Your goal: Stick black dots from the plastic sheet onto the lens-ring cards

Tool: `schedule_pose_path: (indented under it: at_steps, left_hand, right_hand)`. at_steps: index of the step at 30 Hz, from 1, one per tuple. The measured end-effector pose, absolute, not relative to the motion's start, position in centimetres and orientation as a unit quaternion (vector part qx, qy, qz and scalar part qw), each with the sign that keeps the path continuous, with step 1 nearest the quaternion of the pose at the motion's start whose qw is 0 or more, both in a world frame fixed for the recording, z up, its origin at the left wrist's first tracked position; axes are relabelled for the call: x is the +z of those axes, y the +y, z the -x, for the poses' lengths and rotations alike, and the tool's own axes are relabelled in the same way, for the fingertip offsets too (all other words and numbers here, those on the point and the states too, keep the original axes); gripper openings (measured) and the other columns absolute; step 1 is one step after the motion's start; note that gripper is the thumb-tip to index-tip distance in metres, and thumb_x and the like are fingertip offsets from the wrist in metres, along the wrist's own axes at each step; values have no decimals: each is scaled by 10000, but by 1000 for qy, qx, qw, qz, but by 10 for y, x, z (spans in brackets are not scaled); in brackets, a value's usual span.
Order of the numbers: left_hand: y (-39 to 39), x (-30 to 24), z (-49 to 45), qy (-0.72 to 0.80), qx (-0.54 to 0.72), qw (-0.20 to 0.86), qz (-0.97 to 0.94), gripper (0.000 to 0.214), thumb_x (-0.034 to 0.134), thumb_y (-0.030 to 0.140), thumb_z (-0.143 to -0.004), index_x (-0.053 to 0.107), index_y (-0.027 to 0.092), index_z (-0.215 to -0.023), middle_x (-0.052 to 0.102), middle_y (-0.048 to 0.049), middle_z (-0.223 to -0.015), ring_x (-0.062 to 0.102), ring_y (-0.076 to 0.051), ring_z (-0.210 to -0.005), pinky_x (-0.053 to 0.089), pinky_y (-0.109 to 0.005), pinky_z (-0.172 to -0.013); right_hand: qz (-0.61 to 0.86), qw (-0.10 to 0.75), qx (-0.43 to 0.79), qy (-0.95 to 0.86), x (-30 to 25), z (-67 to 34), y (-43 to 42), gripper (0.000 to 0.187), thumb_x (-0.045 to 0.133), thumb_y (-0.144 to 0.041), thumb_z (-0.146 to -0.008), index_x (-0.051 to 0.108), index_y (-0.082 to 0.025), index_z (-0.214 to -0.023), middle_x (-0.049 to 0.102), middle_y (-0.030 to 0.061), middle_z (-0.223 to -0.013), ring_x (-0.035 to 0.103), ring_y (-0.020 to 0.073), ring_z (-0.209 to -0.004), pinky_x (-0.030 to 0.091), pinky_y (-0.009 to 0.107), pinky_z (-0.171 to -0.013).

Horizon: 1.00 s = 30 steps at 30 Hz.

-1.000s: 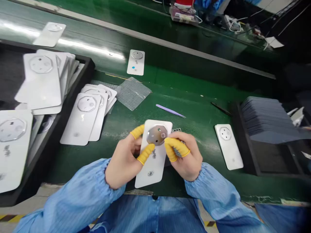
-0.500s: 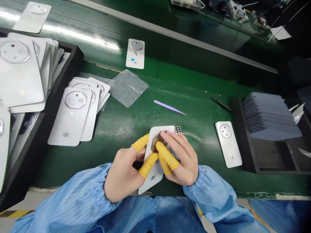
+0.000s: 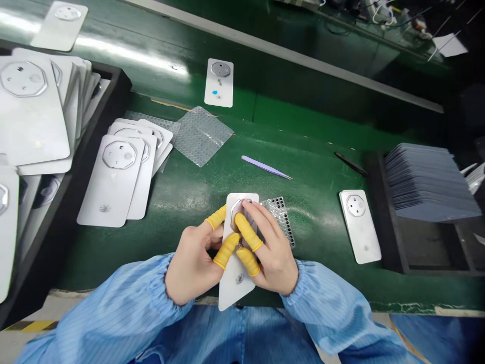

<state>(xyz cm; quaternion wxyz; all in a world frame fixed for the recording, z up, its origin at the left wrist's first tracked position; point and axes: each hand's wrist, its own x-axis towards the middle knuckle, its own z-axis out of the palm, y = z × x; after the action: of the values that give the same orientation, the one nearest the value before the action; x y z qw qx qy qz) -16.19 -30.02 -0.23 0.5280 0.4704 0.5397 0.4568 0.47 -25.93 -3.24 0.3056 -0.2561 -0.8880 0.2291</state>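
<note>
My left hand [image 3: 191, 263] grips a white phone back cover [image 3: 235, 283] by its left edge, yellow finger cots on thumb and forefinger. My right hand [image 3: 267, 250] lies over the cover from the right, its cot-covered fingers pressing on the octagonal camera plate [image 3: 238, 207] near the cover's top. A small perforated sheet [image 3: 281, 215] lies on the green mat just right of my right hand.
A fanned pile of white covers [image 3: 121, 174] lies at left beside a black tray [image 3: 56, 222] holding more. Bubble wrap [image 3: 200, 134], purple tweezers [image 3: 265, 168], a lone cover [image 3: 359, 225], another on the belt [image 3: 220, 82], and a grey sheet stack [image 3: 428, 182] surround me.
My right hand has slid left over the cover's camera plate, uncovering the perforated sheet. The cover has dropped lower and stands more upright.
</note>
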Motion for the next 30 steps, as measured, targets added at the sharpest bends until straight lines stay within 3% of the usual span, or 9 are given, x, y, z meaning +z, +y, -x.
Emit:
schedule_pose_path:
  at_steps: [3,6,12,23,30]
  left_hand:
    - [-299,-3,161,494,485,615,-378,391,677,171,-801,559,153,-1174,761,-28,-743,714,-170,-618,575,-215,-542]
    - [-300,-3,160,456,504,658,-325,410,665,202,-840,519,152,-1220,768,-53,-781,727,-182,-650,590,-242,-573]
    - [-299,-5,157,456,517,648,-325,169,705,244,-818,686,157,-961,774,-52,-800,722,-154,-654,579,-198,-587]
    - [-303,-5,155,561,522,523,-373,138,761,261,-737,754,124,-723,725,-46,-607,650,-164,-522,536,-229,-489]
    - [-292,0,157,496,502,656,-267,197,812,308,-692,763,144,-790,760,-54,-705,693,-161,-598,575,-228,-573]
  right_hand:
    - [261,365,298,-843,-34,-8,-255,481,475,-192,-913,440,-232,-1392,416,118,-1464,413,297,-1348,399,569,-1083]
    - [330,446,360,-750,-32,-8,-254,501,531,-156,-891,470,-293,-1368,451,76,-1443,461,267,-1319,415,534,-1089]
    - [389,477,559,-556,-33,0,-261,492,641,-182,-856,525,-327,-1312,725,25,-1052,712,177,-944,620,346,-840]
    - [404,496,515,-571,-37,3,-270,461,699,-179,-803,603,-287,-1240,747,25,-961,739,173,-833,647,292,-730]
    - [404,512,493,-576,-36,3,-269,455,671,-192,-830,584,-294,-1265,749,25,-960,736,179,-845,654,299,-713]
